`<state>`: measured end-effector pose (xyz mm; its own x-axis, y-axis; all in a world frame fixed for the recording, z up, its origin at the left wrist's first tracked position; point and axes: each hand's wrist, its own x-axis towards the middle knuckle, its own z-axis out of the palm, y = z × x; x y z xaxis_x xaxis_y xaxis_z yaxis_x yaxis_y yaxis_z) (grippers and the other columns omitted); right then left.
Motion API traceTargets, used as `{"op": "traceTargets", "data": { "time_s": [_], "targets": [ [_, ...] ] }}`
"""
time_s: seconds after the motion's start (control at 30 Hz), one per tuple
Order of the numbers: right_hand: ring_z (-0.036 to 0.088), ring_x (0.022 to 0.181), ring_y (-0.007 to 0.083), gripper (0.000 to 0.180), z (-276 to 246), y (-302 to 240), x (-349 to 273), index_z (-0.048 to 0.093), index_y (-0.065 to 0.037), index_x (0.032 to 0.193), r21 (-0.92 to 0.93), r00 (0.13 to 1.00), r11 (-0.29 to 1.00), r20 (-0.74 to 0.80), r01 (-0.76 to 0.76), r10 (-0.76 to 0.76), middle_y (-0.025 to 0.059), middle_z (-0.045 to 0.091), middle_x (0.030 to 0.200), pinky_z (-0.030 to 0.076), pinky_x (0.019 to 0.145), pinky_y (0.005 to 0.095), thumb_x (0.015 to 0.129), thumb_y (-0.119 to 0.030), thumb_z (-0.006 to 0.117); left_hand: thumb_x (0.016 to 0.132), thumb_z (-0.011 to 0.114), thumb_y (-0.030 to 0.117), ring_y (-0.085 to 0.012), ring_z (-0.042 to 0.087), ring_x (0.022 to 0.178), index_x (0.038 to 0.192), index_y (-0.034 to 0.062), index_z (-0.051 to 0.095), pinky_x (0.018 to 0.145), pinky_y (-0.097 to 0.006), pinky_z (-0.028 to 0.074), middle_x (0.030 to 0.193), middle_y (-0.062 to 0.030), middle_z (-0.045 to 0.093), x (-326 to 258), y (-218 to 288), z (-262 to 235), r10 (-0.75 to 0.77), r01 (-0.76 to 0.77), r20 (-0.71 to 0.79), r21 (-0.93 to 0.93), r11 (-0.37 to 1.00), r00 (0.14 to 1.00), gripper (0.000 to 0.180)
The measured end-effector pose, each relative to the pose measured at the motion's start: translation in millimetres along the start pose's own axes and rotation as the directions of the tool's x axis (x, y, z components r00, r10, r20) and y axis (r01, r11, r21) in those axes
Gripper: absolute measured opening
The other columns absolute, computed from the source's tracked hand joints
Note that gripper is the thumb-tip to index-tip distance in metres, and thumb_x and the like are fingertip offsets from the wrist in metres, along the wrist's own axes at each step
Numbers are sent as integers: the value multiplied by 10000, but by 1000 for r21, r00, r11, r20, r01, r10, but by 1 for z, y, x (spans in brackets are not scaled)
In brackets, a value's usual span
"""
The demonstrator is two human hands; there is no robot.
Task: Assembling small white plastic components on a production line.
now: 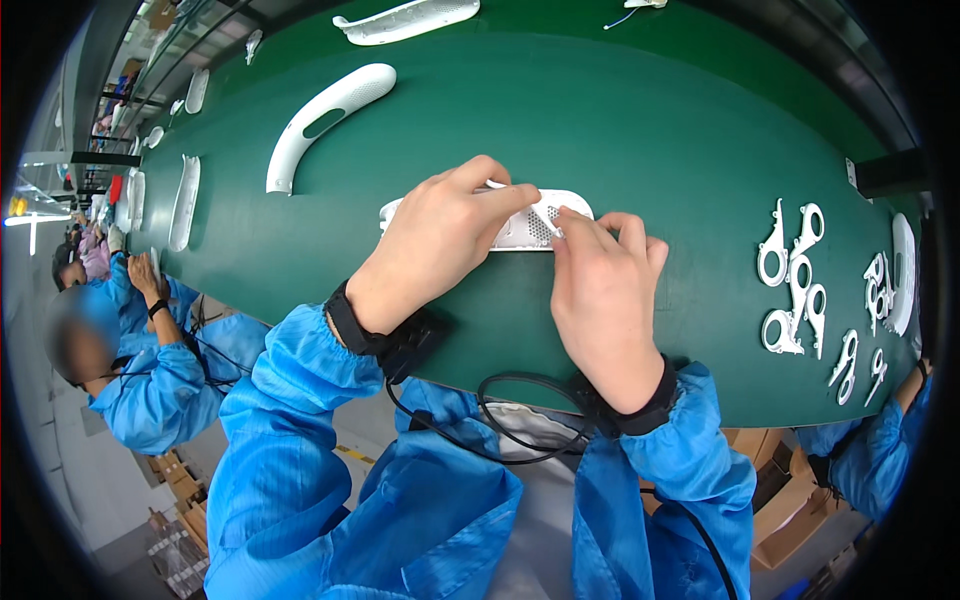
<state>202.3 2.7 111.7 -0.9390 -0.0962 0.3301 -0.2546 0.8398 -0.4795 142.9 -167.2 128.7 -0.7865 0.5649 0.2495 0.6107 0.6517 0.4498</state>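
A white plastic shell [515, 236] with a perforated patch lies on the green table in front of me, partly covered by my fingers. Over it, my left hand [437, 232] is closed, thumb and forefinger pinching a small slim white plastic part [546, 216]. The fingertips of my right hand [607, 290] close on the lower end of that same part, just above the holes. Most of the part's shape is hidden by the fingers. Both wrists wear black bands.
A curved white handle-like shell [322, 122] lies at the far left, another white shell [408, 20] beyond it. Several white ring-ended parts [800, 270] are grouped at the right. A black cable [500, 455] loops at the table's near edge. Co-workers [150, 350] sit along the left.
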Motion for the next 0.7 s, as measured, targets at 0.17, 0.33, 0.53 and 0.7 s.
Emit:
{"op": "traceTargets", "data": {
  "time_s": [0.17, 0.33, 0.53, 0.7],
  "targets": [
    [542, 853, 246, 216, -13, -10, 6, 651, -12, 832, 11, 997, 998, 55, -59, 59, 70, 661, 768, 341, 773, 394, 770, -217, 683, 787, 673, 35, -279, 631, 792, 1028, 68, 697, 686, -360, 528, 995, -94, 599, 5, 6, -6, 6, -4, 59, -23, 1000, 998, 245],
    [545, 889, 253, 304, -24, -4, 9, 672, -2, 886, 41, 984, 998, 177, -43, 35, 83, 677, 828, 345, 787, 405, 754, -275, 701, 757, 717, 202, -297, 586, 969, 1088, 91, 690, 840, -396, 468, 1055, -110, 582, 4, -3, -17, 67, -79, 226, 45, 996, 972, 351],
    [503, 1085, 283, 382, -24, 19, -2, 667, -7, 1070, 186, 969, 981, 227, 58, -100, 102, 649, 1144, 371, 883, 432, 759, -228, 695, 705, 745, 238, -282, 585, 963, 1162, 117, 669, 827, -391, 460, 1073, -111, 580, -9, -13, -8, 171, -186, 159, 78, 980, 972, 479],
    [470, 1151, 290, 422, -36, 21, -3, 657, -26, 1135, 157, 930, 981, 331, 116, -163, 69, 590, 1268, 380, 912, 425, 749, -190, 704, 683, 757, 237, -284, 586, 965, 1180, 130, 664, 827, -381, 469, 1051, -113, 585, -10, -7, -8, 160, -181, 185, 105, 978, 970, 517]
  ]
}}
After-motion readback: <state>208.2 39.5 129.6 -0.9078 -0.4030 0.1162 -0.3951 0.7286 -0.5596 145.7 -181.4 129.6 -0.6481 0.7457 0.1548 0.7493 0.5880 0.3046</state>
